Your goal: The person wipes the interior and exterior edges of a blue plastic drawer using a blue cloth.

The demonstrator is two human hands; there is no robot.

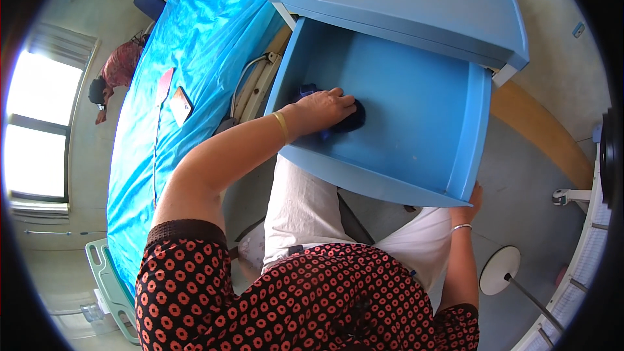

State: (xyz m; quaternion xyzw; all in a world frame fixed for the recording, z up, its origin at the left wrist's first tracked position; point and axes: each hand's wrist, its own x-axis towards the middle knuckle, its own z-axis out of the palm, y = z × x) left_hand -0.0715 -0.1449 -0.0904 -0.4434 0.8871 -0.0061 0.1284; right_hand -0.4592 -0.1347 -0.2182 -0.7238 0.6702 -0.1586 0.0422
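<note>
The left hand's (318,110) fingers were curled over a dark blue, rounded item (356,119), touching it; whether they gripped it could not be told. The item lay in the left part of the pulled-out blue drawer (383,181). The right hand (478,199) was at the drawer's front right corner, its fingers mostly hidden, their hold unclear. Above stood the blue cabinet (403,6); to the left, a red fly swatter (165,86) lay on the blue-covered bed (208,26).
</note>
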